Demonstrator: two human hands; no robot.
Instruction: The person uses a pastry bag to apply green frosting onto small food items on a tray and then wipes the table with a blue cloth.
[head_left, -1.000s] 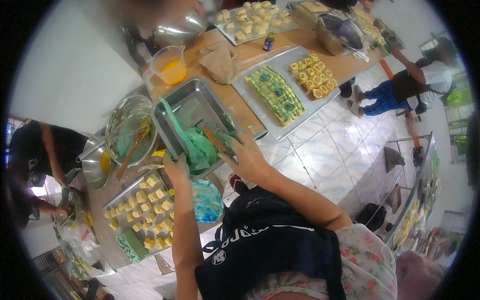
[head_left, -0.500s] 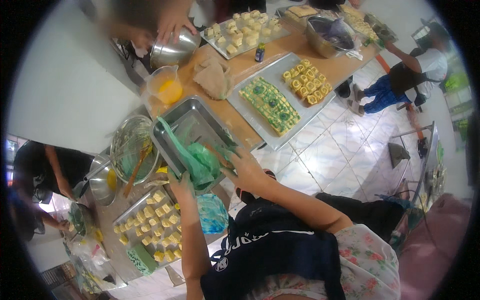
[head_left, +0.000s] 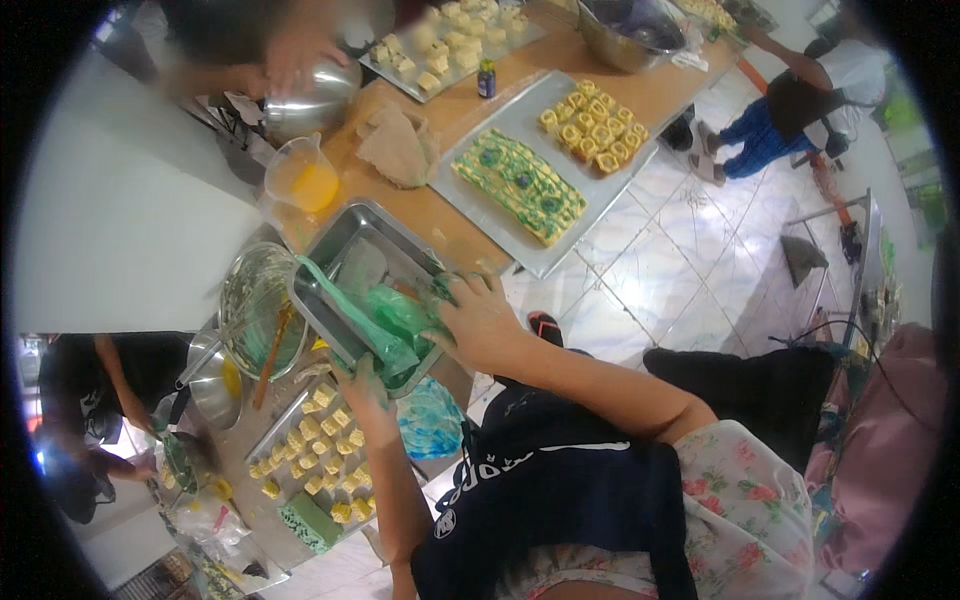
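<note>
A deep rectangular metal pan (head_left: pixel 325 238) is tilted in front of me, its inside smeared with green. In it lies a limp, green-smeared plastic piping bag (head_left: pixel 393 318), one narrow end reaching up over the far left wall. My left hand (head_left: pixel 366 388) grips the pan's near-left corner, its fingers stained green. My right hand (head_left: pixel 482 322) is closed over the right rim, thumb inside close to the bag and green on the fingertips. Just below the pan is a clear plastic bag (head_left: pixel 430 415) with blue and green smears.
Left of the pan stand a mixing bowl (head_left: pixel 240 318) with a wooden spoon (head_left: pixel 268 365) and a tray of cake cubes (head_left: pixel 315 440). Beyond lie a jug of yellow liquid (head_left: pixel 308 185), a beige cloth (head_left: pixel 398 145) and a tray with a green-decorated cake (head_left: pixel 520 185). Co-workers stand around.
My right hand has shifted onto the pan's right rim, off the brown object it was near. The piping bag lies flatter in the pan. The view has shifted slightly.
</note>
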